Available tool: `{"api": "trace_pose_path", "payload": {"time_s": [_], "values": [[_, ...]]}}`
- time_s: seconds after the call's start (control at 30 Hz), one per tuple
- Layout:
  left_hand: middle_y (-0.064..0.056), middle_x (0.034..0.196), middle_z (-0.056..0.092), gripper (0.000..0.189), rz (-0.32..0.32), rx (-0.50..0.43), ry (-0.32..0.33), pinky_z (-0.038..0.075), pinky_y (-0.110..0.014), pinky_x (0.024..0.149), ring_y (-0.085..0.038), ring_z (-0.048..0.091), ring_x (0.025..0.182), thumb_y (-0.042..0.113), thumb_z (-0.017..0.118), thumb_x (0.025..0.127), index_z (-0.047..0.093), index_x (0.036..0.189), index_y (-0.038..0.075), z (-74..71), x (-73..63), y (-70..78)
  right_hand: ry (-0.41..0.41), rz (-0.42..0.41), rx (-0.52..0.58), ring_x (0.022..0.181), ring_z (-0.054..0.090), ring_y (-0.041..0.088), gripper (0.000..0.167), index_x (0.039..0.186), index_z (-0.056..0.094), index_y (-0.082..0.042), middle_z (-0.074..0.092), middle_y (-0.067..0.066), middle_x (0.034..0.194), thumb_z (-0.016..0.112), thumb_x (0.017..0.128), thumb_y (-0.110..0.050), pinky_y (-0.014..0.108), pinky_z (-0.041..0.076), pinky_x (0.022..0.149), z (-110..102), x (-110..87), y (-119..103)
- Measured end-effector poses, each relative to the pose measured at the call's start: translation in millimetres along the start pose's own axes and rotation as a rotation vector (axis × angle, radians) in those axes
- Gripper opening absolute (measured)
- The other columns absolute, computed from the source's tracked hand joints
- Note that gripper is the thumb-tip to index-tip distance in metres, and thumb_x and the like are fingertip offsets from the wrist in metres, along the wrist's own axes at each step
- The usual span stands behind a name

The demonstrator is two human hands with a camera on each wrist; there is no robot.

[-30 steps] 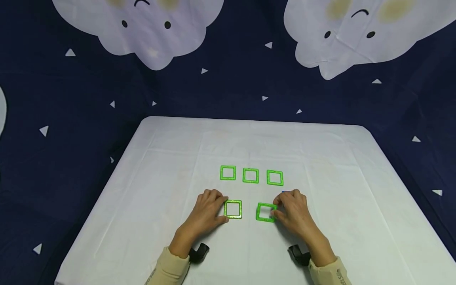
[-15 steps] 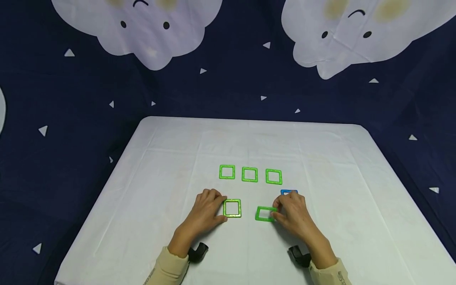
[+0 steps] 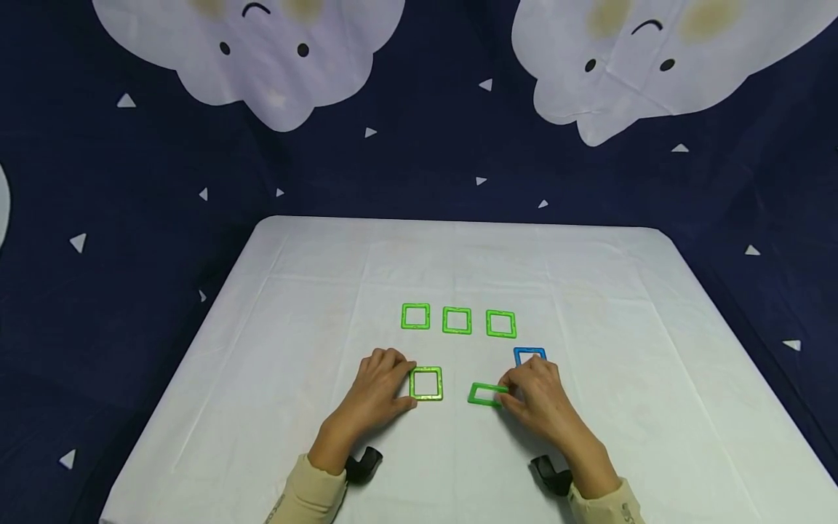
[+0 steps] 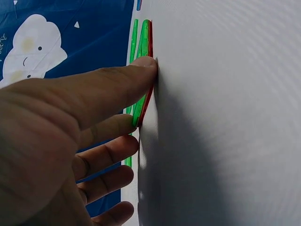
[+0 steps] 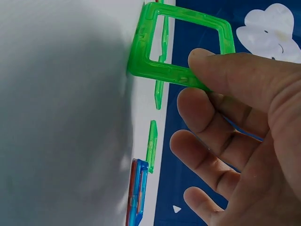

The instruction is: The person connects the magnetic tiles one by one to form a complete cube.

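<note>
Currently, the left grip (image 3: 378, 386) is moderately parted, thumb and forefinger at two corners of the left square (image 3: 440, 383), holding it by its left side; that square sits in the middle of the white counter (image 3: 327, 291), well in from its left and right edges, green above with a red layer (image 4: 150, 40) beneath; the right grip (image 3: 540, 389) is drawn to a pinch, thumb and fingertips on the right square (image 5: 143, 47), a green frame that tilts, its held side toward the counter's right edge; whether its low side touches the counter, I cannot tell; the blue square (image 3: 529, 350) lies just beyond the right grip, partly hidden by it, with a reddish layer (image 5: 131, 188) on its underside; three green squares (image 3: 457, 332) lie apart in a row beyond both grips, nearer the counter's far edge; past that edge is dark cloth (image 3: 425, 167) with white clouds (image 3: 275, 76) and small triangles (image 3: 126, 101); pale sleeves (image 3: 308, 491) cover the forearms, and a black mount (image 3: 553, 474) shows at each wrist.
</note>
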State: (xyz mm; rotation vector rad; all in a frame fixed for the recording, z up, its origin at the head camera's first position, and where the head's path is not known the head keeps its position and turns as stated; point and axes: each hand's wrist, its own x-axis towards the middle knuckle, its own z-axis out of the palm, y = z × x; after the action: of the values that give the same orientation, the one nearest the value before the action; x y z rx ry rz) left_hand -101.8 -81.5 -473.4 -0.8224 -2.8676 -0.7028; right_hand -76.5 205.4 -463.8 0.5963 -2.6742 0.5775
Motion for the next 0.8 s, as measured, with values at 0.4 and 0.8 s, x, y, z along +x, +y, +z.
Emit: {"api": "trace_pose_path", "payload": {"time_s": [0.4, 0.8], "values": [[-0.004, 0.107, 0.054, 0.055, 0.010, 0.025, -0.012, 0.035, -0.044, 0.092, -0.022, 0.044, 0.102, 0.030, 0.081, 0.071, 0.063, 0.118, 0.007, -0.2, 2.9, 0.7, -0.035, -0.007, -0.042, 0.077, 0.046, 0.010, 0.017, 0.074, 0.069, -0.014, 0.064, -0.006, 0.072, 0.084, 0.065, -0.015, 0.039, 0.036, 0.079, -2.2, 1.1, 1.7], [-0.003, 0.107, 0.054, 0.053, 0.039, 0.041, -0.021, 0.035, -0.043, 0.094, -0.021, 0.044, 0.102, 0.033, 0.079, 0.073, 0.063, 0.117, 0.010, 1.9, 10.3, 6.8, 0.035, -0.045, -0.020, 0.077, 0.049, 0.011, 0.013, 0.076, 0.069, -0.014, 0.064, -0.007, 0.072, 0.081, 0.070, -0.014, 0.042, 0.035, 0.082, -8.9, 11.3, 11.9]]}}
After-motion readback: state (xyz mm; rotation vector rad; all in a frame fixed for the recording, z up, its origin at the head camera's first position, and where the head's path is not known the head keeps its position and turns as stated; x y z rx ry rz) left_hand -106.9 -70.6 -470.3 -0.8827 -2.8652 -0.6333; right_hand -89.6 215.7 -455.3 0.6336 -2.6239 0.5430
